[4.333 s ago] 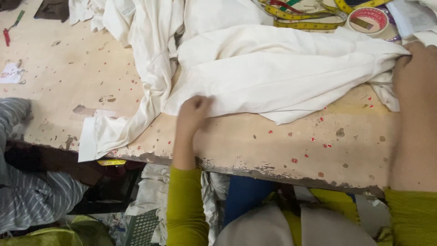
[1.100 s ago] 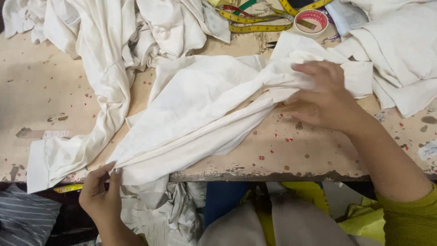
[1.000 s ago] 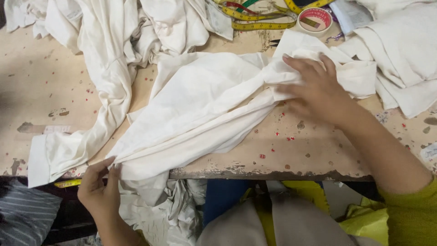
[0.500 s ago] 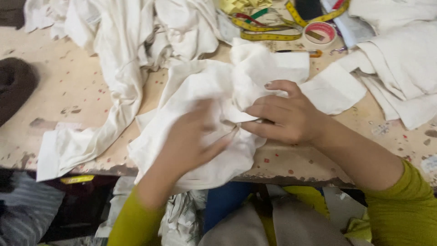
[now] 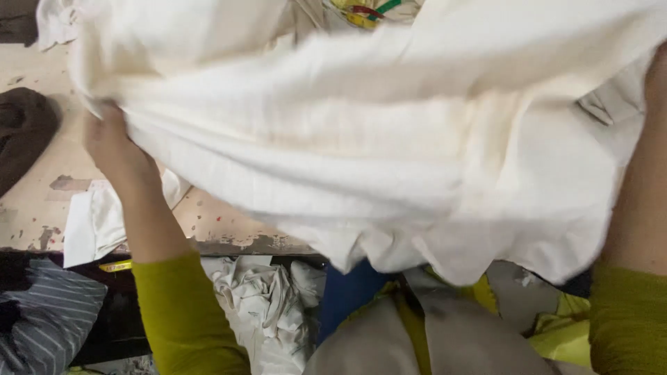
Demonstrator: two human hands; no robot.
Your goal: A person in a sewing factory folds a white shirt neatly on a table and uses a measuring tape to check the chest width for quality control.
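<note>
Cloth (image 5: 389, 160), a large cream piece, now hangs lifted and spread wide across the view, where half a second ago it lay bunched on the worktop (image 5: 42, 201) under both hands. The left hand (image 5: 114, 149) has its fingers clenched on the cloth's left edge; the right hand (image 5: 656, 83) is mostly out of view, so its grasp cannot be told. The raised cloth hides most of the worktop. A dark bundle (image 5: 24, 132) lies at left, and more pale cloth (image 5: 260, 305) sits heaped below the worktop's edge.
</note>
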